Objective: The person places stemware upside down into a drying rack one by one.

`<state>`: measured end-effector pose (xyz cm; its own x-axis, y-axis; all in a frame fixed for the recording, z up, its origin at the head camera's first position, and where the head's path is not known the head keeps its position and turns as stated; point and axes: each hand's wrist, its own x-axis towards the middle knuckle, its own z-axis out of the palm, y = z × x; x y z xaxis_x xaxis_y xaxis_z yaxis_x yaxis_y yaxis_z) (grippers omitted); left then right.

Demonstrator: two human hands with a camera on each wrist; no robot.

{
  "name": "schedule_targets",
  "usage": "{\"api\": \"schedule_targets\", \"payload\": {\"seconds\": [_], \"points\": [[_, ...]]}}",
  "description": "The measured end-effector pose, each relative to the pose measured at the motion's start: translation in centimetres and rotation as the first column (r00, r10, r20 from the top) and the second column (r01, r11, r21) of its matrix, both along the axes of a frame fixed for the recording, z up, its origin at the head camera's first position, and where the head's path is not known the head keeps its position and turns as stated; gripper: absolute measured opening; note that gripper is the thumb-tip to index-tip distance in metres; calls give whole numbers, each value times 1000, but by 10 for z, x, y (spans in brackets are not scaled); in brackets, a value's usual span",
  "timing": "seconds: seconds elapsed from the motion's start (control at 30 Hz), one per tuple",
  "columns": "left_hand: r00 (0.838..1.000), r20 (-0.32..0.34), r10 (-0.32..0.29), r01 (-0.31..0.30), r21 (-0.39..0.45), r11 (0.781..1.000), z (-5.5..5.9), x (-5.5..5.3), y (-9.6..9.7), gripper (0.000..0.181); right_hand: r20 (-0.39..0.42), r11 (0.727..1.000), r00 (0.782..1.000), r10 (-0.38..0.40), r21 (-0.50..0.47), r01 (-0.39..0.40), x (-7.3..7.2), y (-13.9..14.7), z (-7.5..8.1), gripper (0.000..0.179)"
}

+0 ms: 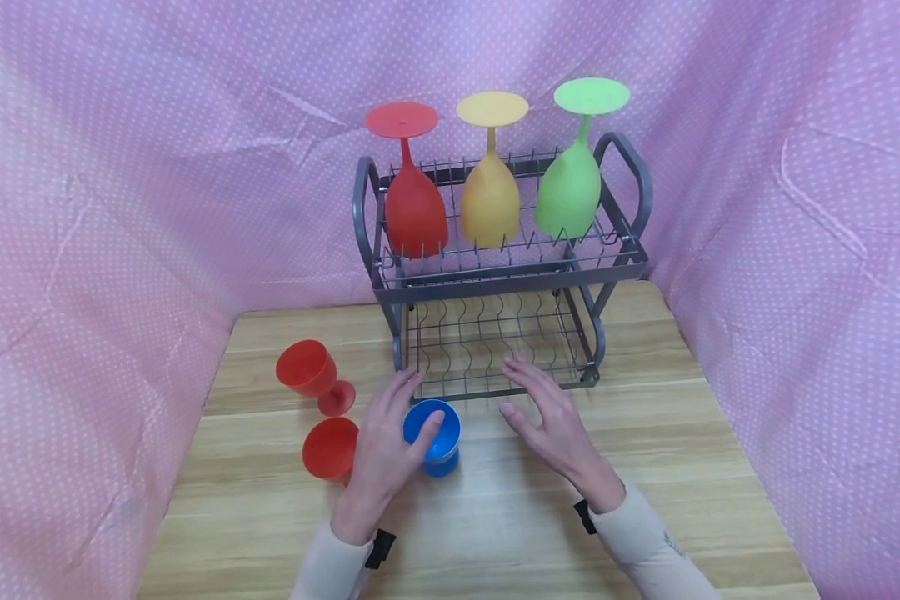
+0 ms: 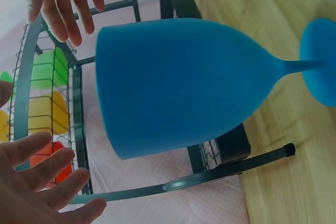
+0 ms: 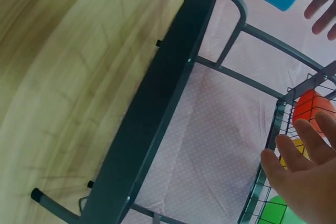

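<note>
A blue goblet (image 1: 441, 463) stands upright on the table in front of the rack, its bowl facing up. My left hand (image 1: 384, 446) is over its left side, fingers extended, and the thumb overlaps the rim in the head view. In the left wrist view the blue goblet (image 2: 178, 87) fills the middle, and the left hand's fingers (image 2: 58, 182) are spread apart from it. To the right of the goblet, my right hand (image 1: 553, 429) hovers before the rack's lower tier with loosely spread fingers, holding nothing.
The two-tier dark metal dish rack (image 1: 510, 282) carries upside-down goblets on top: red (image 1: 416, 208), yellow (image 1: 491, 204) and green (image 1: 568, 192). Two more red goblets (image 1: 306, 367) stand on the wooden table (image 1: 682, 500) at left, one partly behind my left hand. Pink dotted cloth (image 1: 795, 208) surrounds the table.
</note>
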<state>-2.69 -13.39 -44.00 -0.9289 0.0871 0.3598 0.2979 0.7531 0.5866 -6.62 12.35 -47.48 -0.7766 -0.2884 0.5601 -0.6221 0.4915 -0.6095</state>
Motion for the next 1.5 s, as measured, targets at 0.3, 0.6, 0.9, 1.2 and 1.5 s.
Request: {"api": "schedule_targets", "payload": {"seconds": [0.3, 0.6, 0.9, 1.2, 1.5], "points": [[996, 16, -84, 86, -162, 983, -6, -1, 0, 68, 29, 999, 1000, -6, 39, 5, 2, 7, -10, 55], [979, 163, -123, 168, -300, 939, -9, -4, -1, 84, 53, 998, 998, -20, 67, 16, 3, 16, -16, 51], [940, 311, -140, 256, -374, 892, -7, -8, -3, 94, 50, 996, 998, -39, 84, 35, 4, 25, -22, 53], [918, 346, -196, 338, -419, 843, -11, -14, -1, 91, 87, 994, 995, -55, 98, 46, 6, 28, -28, 53], [910, 336, -244, 375, -413, 830, -12, -17, 0, 74, 138, 994, 988, -74, 90, 62, 8, 29, -31, 53]]}}
